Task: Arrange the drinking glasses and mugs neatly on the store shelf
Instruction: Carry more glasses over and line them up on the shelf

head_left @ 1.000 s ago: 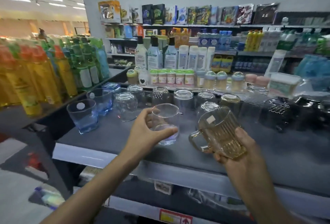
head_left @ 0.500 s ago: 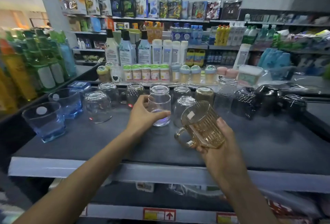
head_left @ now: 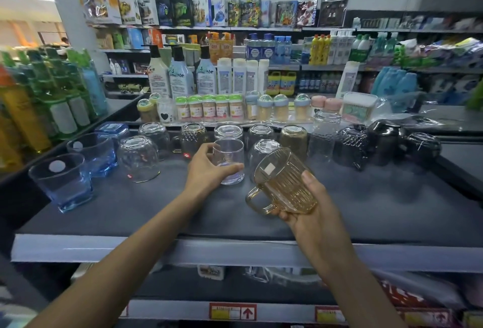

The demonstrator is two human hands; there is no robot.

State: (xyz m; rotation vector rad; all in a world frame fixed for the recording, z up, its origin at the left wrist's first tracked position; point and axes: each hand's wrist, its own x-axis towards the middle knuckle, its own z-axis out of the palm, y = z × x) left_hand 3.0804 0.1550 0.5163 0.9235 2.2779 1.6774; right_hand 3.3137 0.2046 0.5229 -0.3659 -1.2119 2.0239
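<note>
Drinking glasses and mugs (head_left: 260,133) stand in loose rows along the back of the dark grey shelf (head_left: 379,212). Its front half lies bare right up to the pale front edge (head_left: 183,250). The left hand (head_left: 209,171) grips a smooth clear tumbler (head_left: 230,155), upright with its base on the shelf in the nearer row, thumb in front and fingers curled behind. The right hand (head_left: 311,212) cradles an amber ribbed mug (head_left: 283,181), fingers wrapped under its base. The mug is tilted in the air just right of the tumbler, handle pointing left. Chunky blue tumblers (head_left: 62,181) sit upright near the left edge, next to rounded clear glasses (head_left: 138,159) turned upside down. Glossy black mugs (head_left: 384,142) crowd the right end.
</note>
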